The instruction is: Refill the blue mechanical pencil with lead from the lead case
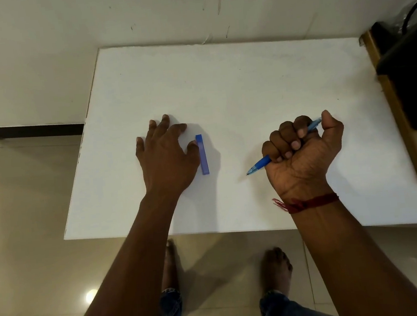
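The blue mechanical pencil (262, 162) is gripped in the fist of my right hand (303, 153), tip pointing down-left just above the white table (245, 77), cap end sticking out by my thumb. The blue lead case (202, 155), a slim rectangular stick, lies flat on the table left of the pencil. My left hand (166, 156) rests palm down beside the case, fingers spread, thumb touching the case's upper left edge. The left hand holds nothing.
A dark object on a wooden-edged stand (399, 88) sits at the table's right side. The wall runs behind the table's far edge. My bare feet stand on the tiled floor (30, 226) below the near edge.
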